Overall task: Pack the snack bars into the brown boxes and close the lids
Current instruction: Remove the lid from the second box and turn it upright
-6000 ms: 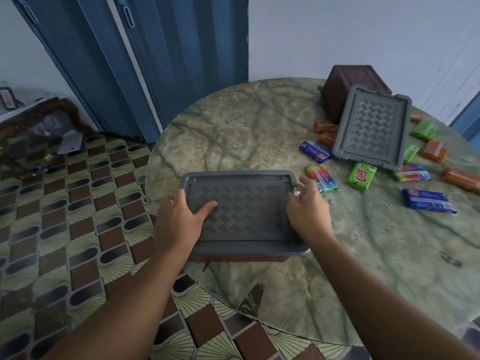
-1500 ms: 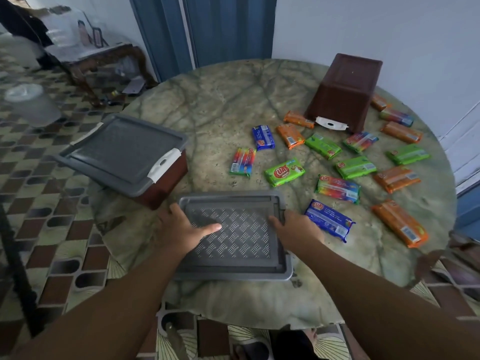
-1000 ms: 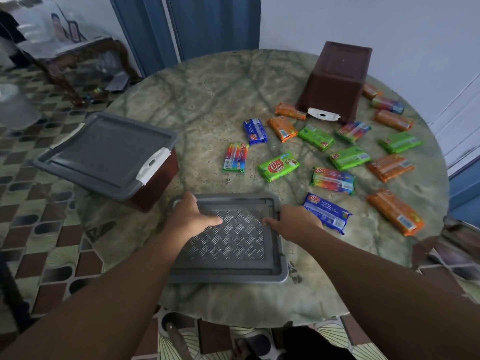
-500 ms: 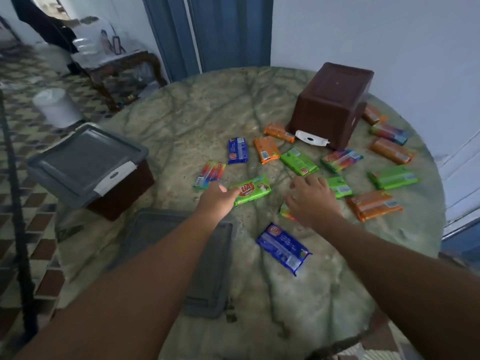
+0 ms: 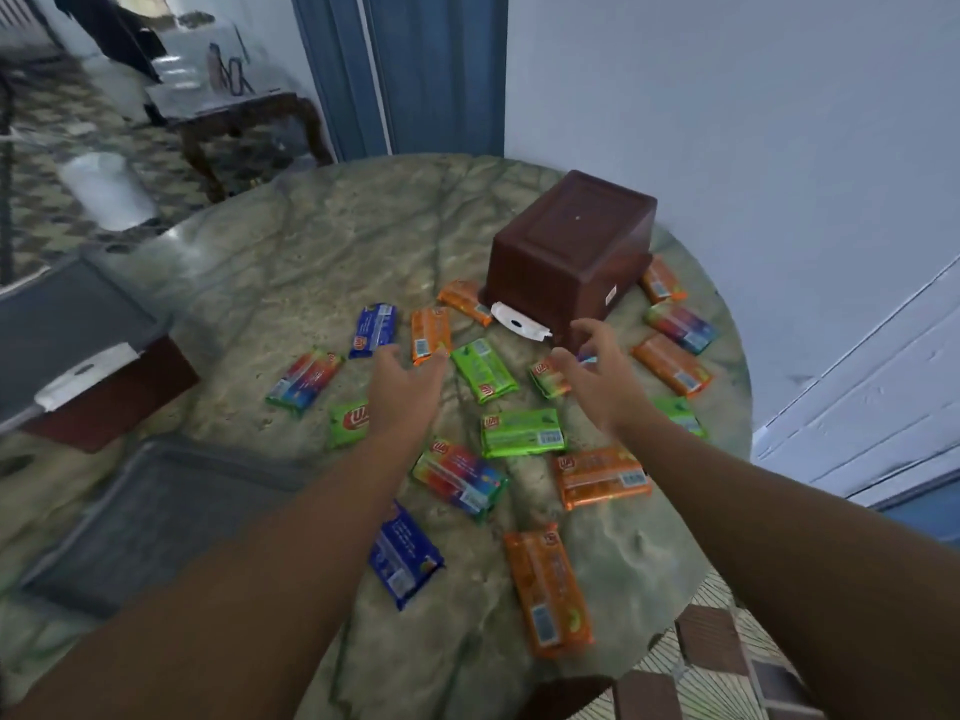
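Note:
A brown box (image 5: pixel 569 257) stands upside down at the far side of the round marble table (image 5: pixel 311 241), its white latch (image 5: pixel 517 320) facing me. Several snack bars in orange, green, blue and rainbow wrappers lie scattered around it, among them a green bar (image 5: pixel 522 432) and an orange bar (image 5: pixel 600 478). My left hand (image 5: pixel 402 389) hovers empty over the bars, fingers extended. My right hand (image 5: pixel 597 379) reaches toward the box, fingers spread, holding nothing. A second brown box with its grey lid shut (image 5: pixel 67 345) sits at the left edge. A loose grey lid (image 5: pixel 156 517) lies flat nearby.
The table's rim curves close at the right and near side, with patterned floor tiles (image 5: pixel 727 657) below. A white wall stands behind the table. A blue door (image 5: pixel 415 70), a dark side table (image 5: pixel 234 122) and a white bucket (image 5: pixel 106 189) are at the back left.
Both hands have left the loose grey lid, now flat on the table, and moved forward over the snack bars toward the upside-down box. The view shifted forward.

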`<state>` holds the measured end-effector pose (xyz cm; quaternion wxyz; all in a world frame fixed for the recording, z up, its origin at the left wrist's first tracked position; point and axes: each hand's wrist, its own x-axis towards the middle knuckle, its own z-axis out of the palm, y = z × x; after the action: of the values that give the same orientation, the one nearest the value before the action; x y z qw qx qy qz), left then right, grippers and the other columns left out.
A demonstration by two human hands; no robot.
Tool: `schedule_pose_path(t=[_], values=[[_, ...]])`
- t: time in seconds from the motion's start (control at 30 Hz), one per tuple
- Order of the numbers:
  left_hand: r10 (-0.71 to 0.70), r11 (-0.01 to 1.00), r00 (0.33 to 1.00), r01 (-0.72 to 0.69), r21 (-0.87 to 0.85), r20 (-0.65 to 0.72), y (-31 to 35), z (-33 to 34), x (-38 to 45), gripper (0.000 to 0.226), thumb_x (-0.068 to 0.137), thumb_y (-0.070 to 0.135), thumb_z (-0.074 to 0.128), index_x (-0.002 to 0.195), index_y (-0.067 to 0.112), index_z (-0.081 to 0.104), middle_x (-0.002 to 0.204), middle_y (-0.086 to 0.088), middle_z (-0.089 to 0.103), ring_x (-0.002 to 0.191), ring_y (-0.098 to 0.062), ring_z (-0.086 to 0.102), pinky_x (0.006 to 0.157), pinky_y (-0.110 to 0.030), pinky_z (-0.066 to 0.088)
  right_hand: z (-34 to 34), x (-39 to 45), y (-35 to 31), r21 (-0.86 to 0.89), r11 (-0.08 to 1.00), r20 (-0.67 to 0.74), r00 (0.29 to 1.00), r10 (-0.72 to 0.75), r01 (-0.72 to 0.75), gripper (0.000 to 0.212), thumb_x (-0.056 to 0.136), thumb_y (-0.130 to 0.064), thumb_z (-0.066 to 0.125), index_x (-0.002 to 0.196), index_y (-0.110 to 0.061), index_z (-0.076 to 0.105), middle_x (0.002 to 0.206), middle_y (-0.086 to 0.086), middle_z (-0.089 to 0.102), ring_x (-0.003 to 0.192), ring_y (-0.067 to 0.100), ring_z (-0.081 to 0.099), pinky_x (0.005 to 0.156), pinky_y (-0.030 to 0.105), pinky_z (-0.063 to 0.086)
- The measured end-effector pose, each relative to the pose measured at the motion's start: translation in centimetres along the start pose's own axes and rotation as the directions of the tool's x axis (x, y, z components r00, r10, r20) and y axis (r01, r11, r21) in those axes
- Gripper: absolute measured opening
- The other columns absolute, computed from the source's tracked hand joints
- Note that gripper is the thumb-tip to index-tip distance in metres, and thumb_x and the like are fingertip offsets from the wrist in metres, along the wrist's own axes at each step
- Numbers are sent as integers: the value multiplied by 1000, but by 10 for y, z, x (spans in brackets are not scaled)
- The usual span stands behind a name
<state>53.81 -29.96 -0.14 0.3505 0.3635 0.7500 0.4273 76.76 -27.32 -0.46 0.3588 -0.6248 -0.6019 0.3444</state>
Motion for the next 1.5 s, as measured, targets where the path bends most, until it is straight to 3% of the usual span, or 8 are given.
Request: schedule_pose_path(t=[0.27,0.5,0.63,0.73,0.97,1.2,1.37,1.5], values=[[90,996,994,-89,-10,62,29,51,28,65,90,52,65,130,2,56,117,-16,68,95,-27,65,72,-38,46,-24,38,10,125,989,-33,996,88,-83,41,101,-45,59,138,-36,46,122,3,62,108,18,63,88,33,50],[8,999,999,-6,-37,54,57,101,50,36,96,43,63,78,13,55,65,3,47,66,-22,61,64,-31,38,-52,87,34,120,988,-56,993,104,-97,34,99,-46,56,131,-37,49,112,-2,65,81,11,55,79,37,45],[-69,997,997,69,-32,-15,75,134,55,36,99,42,61,105,7,60,86,2,62,79,-14,62,64,-11,41,-72,121,54,79,994,-18,997,77,-76,44,95,-49,56,135,-32,49,118,-1,64,95,13,60,92,40,49],[-181,977,983,181,-115,12,79,170,60,65,95,58,59,137,9,54,130,-4,65,118,-24,62,104,-35,46,-96,151,70,55,998,-4,1000,20,-20,45,96,-45,56,138,-27,51,129,1,58,120,18,57,107,48,46],[-294,947,947,271,-173,-129,114,211,73,94,92,71,52,159,11,23,152,-11,48,134,-35,51,111,-51,43,-136,222,79,-61,995,30,997,-76,78,44,104,-31,52,146,-21,46,139,5,50,119,12,49,105,27,35],[-367,915,913,319,-247,-178,107,219,115,138,53,99,56,159,16,26,147,-5,53,128,-31,57,110,-49,45,-142,266,63,-29,995,66,994,-90,92,54,104,-35,55,153,-17,39,152,5,42,132,14,44,102,20,25],[-358,921,920,319,-222,-161,123,221,104,77,93,64,53,148,13,41,137,-10,58,125,-35,57,109,-50,46,-140,294,49,48,997,125,990,-70,64,56,103,-43,52,151,-17,44,148,5,49,135,19,46,107,23,27],[-358,916,920,313,-252,-158,87,224,134,105,59,82,49,142,19,52,133,-6,64,118,-33,63,104,-51,49,-138,299,43,84,996,232,972,-27,8,48,105,-51,41,137,-18,55,132,5,61,126,25,55,106,36,39]])
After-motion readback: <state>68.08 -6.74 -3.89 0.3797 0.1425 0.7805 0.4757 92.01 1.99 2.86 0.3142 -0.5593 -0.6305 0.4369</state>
